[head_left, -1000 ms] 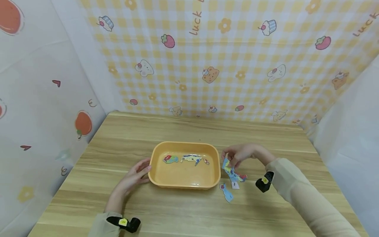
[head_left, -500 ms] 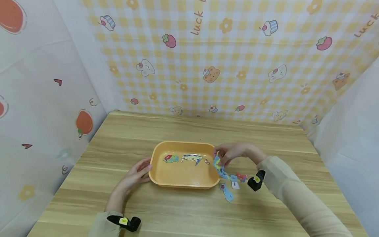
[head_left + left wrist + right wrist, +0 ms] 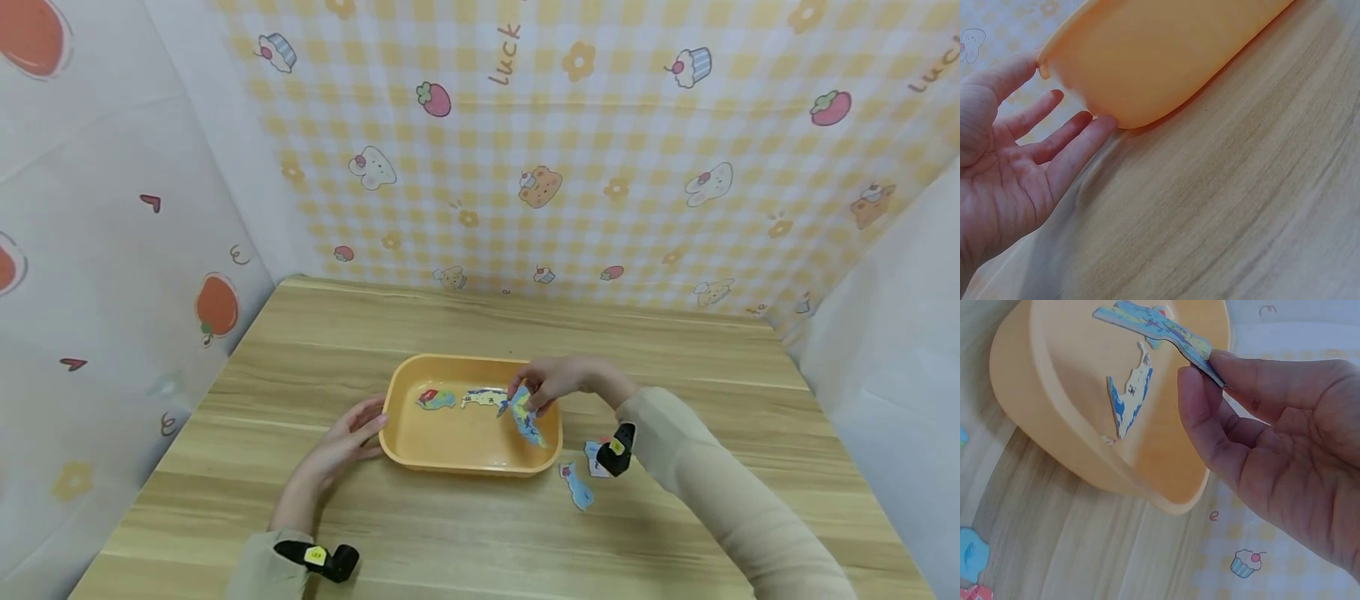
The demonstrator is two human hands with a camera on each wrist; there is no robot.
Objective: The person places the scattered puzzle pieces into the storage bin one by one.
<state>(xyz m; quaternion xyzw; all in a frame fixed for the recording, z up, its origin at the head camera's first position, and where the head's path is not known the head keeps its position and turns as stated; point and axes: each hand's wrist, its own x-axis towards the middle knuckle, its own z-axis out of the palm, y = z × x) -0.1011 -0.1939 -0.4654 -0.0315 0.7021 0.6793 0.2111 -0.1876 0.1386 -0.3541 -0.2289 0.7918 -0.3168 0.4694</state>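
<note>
In the head view, a yellow-orange plastic tray [image 3: 465, 459] sits on the table. My right hand [image 3: 553, 382] pinches a blue-and-yellow printed puzzle piece [image 3: 1160, 328] between thumb and fingers, over the tray's right end. Inside the tray lie a red, green and blue piece [image 3: 436, 400] and a cream-and-blue piece [image 3: 1135, 390]; the right hand partly covers the latter in the head view. My left hand [image 3: 1016, 150] touches the tray's left end, thumb at the rim and fairly straight fingers against the outer wall.
Right of the tray, a blue piece [image 3: 578, 488] lies on the wooden table [image 3: 420, 533]. Another blue-and-white piece [image 3: 595, 459] is partly hidden by the right wrist's black camera [image 3: 617, 450]. A checked cloth [image 3: 465, 150] hangs behind the table.
My right hand has carried the blue-and-yellow puzzle piece left, from beside the tray to over its right end. The left hand has stayed at the tray's left end.
</note>
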